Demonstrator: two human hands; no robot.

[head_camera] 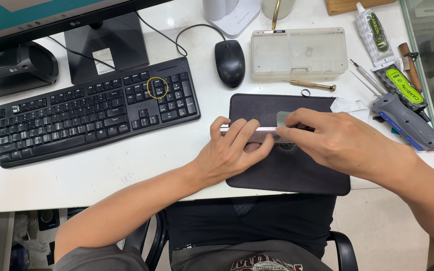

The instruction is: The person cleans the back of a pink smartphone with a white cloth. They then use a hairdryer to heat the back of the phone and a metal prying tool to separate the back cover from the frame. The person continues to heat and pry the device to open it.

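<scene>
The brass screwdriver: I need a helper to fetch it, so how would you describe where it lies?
Find the pale plastic parts box right of the black mouse. Along its front edge, above the dark mat, lies the screwdriver: slim and gold-coloured, unlike the grey tools nearby.

Bare forearms, grey short sleeves, grey printed shirt, black trousers.

Black keyboard (pixel 96 113), black mouse (pixel 230 62), dark mat (pixel 287 170), white desk (pixel 76 185).
</scene>
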